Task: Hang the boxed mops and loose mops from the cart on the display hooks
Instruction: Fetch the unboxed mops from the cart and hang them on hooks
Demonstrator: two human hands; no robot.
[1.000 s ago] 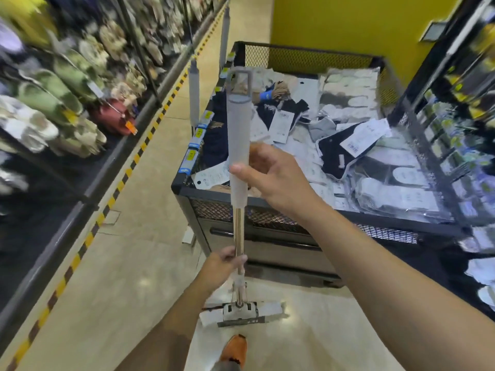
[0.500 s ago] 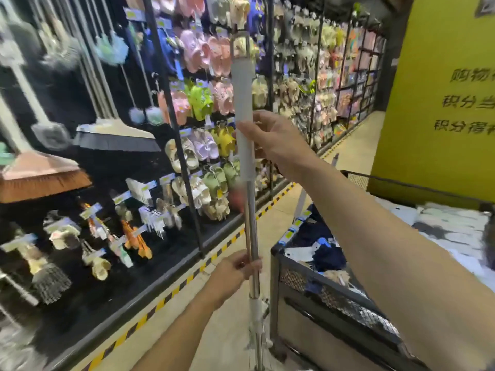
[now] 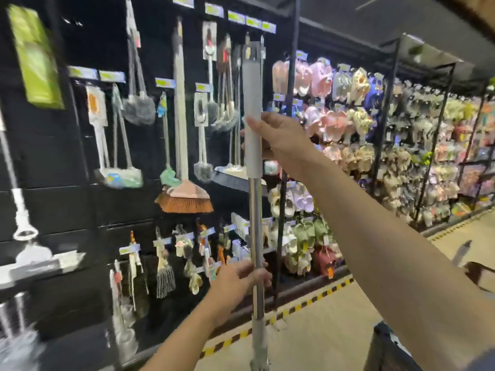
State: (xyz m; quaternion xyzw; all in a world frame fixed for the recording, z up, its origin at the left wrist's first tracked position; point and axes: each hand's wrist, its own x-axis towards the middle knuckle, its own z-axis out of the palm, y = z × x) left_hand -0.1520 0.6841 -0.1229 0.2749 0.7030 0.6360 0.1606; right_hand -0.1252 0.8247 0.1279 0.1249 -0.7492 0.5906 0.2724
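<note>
- Steel-shafted loose mop (image 3: 255,231) now stands upright in front of the black display wall (image 3: 67,210); a second ago it was over the cart with its head on the floor, and the view was down into the cart.
- View has swung from the cart to the wall of hanging brooms and brushes, so my read is pick-up finished, carry/hang step under way.
- Cart (image 3: 385,346) is only a dark corner at lower right now, well apart from the hooks.
- Hanging loop (image 3: 253,50) at the mop's top sits level with the upper row of price tags (image 3: 263,24); not on any hook yet, as far as the blur allows.
- Right hand (image 3: 278,137): arm reaches up and forward from lower right, fingers wrapped round the grey foam grip (image 3: 252,103), thumb on the near side.
- Left hand (image 3: 238,282): arm comes up from bottom centre, fingers closed round the bare metal shaft low down.
- Mop head is cut off at the bottom edge; can't see it.
- Next likely needs a lift plus alignment of loop to a free hook; which hook is free, can't tell.
</note>
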